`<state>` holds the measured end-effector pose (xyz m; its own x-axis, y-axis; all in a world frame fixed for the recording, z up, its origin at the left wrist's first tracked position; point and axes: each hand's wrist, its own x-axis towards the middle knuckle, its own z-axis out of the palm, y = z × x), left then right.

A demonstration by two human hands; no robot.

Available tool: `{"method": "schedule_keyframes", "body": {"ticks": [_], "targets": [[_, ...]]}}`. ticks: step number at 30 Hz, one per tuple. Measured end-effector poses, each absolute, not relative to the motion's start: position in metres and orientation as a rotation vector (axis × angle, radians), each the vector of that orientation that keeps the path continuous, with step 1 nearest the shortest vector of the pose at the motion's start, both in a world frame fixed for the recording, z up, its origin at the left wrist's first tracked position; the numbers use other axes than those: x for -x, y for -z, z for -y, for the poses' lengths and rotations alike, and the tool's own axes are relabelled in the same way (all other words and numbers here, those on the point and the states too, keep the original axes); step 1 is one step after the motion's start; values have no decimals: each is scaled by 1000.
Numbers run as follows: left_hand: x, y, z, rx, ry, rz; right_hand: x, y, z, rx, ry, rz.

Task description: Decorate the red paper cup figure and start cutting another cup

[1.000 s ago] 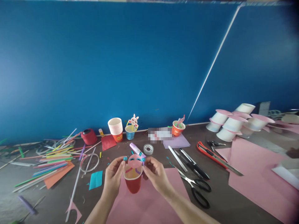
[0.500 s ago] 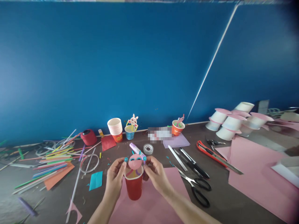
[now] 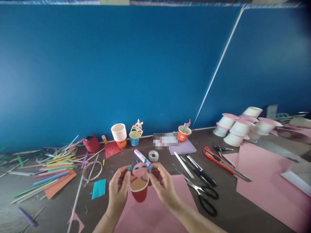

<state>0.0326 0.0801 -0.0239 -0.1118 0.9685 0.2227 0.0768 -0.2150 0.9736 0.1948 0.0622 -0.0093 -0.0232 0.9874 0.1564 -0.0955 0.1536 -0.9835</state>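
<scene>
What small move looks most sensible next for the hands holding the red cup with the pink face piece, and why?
Probably press the pink face piece down onto the rim of the red cup. The left hand and right hand pinch the piece's sides at the rim, with the cup tilted and lifted over the pink paper sheet, so the piece seems not yet seated.

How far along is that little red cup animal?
The red cup already carries a pink paper face and coloured strips inside. The left hand and right hand pinch the face's sides at the rim. Whether it is fixed cannot be told; tape and scissors lie nearby.
</scene>
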Motion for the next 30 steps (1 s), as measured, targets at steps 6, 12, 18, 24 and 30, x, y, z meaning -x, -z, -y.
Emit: {"method": "schedule_keyframes", "body": {"ticks": [6,12,18,24,30], "targets": [[-32,30,-84,-1441,-1392,-1264,-195,15,-67,978,-1216,1138],[-32,32,-82,-1478,-1368,-1301,-196,17,-74,983,-1358,1074],[-32,31,-79,-1512,-1327,-1308,-201,10,-72,996,-1348,1175],[-32,32,-79,-1503,-1362,-1307,-201,8,-69,998,-1336,1213],[-38,32,-75,-1368,-1437,-1167,-200,11,-67,1003,-1324,1230]]}}
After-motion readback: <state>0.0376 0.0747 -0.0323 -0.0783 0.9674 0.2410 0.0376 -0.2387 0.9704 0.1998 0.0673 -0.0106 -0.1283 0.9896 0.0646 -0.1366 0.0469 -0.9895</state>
